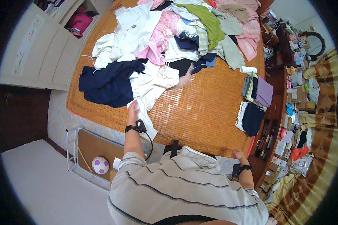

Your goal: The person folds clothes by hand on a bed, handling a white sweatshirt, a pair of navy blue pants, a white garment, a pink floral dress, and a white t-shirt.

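Note:
My left hand [133,113] is at the white garment [143,112] near the mat's front edge, beside a navy garment [108,84]; whether its fingers grip the cloth cannot be told. By the front right corner of the woven bamboo mat [197,112] is my right hand [238,154], fingers apart, with nothing in it. A large loose heap lies towards the far side, with a white shirt [135,33], a pink lace garment [157,45] and a green garment [211,26]. Folded clothes, purple [264,91] and navy [252,118], lie along the right edge.
A white cabinet [45,47] stands at the left. Below the mat at left, a metal-framed rack [73,157] holds a white and purple ball [100,165]. Cluttered shelves with boxes [298,94] line the right side. A white roll [248,69] lies above the folded clothes.

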### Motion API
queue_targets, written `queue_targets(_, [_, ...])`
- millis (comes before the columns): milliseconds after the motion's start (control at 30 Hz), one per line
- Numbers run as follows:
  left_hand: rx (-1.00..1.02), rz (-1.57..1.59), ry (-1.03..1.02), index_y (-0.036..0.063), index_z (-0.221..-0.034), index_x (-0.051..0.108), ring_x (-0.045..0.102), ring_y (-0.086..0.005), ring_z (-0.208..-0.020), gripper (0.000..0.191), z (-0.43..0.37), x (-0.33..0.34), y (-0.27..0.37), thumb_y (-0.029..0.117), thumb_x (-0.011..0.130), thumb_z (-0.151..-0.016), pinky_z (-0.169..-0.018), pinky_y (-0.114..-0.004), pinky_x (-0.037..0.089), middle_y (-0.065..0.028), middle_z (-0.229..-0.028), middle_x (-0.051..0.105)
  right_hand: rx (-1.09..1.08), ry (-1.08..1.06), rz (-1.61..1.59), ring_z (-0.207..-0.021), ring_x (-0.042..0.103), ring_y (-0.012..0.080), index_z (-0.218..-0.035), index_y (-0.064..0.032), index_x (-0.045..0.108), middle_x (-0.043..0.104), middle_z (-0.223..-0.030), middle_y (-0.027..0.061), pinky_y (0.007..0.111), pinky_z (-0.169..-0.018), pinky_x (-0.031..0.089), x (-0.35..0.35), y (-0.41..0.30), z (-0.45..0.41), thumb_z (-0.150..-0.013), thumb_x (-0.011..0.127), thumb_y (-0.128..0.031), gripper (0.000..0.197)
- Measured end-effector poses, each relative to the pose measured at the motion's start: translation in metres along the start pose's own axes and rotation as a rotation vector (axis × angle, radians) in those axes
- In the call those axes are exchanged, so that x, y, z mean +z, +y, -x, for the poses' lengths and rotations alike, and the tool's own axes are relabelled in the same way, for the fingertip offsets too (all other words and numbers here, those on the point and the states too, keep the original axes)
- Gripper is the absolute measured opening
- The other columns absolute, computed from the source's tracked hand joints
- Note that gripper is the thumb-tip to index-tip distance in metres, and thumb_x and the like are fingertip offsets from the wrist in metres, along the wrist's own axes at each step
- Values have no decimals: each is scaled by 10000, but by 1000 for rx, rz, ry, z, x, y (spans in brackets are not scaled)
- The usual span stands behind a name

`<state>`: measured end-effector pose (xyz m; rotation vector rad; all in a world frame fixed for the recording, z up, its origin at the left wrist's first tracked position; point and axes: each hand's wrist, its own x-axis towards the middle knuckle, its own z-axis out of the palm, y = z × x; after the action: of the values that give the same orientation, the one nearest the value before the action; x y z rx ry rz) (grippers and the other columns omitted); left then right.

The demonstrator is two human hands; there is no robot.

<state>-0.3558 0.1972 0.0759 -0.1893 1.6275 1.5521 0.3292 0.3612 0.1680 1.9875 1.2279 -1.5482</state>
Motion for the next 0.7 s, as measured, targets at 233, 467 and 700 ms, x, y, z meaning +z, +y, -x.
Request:
queue_targets(233, [3,-39,-93,154,-1069,526,347,-157,-1044,374,-21,26,5,330,573,-743,-865,-340,289,35,-1085,463,-151,-48,-73,-656,563,156,-958,-34,531,582,-783,71,291,-582,467,27,-16,-2,-824,486,-149,182])
queue_targets(467, [-96,-211,-258,102,-1075,571,439,-129,-920,394,-26,60,7,305,603,-739,-760,-262,354,-9,-1056,534,-137,-4,-40,-658,566,172,-1000,-29,524,571,-796,64,305,-588,468,33,-23,10,-803,497,-96,210])
queue_targets(700, [-33,-347,-526,7,-998,606,527,-137,-859,231,0,90,5,101,568,-791,-778,-248,403,-65,-942,605,-94,-205,-707,-841,584,191,-1140,-58,436,574,-968,115,346,-711,514,53,-125,66,-874,476,-275,345])
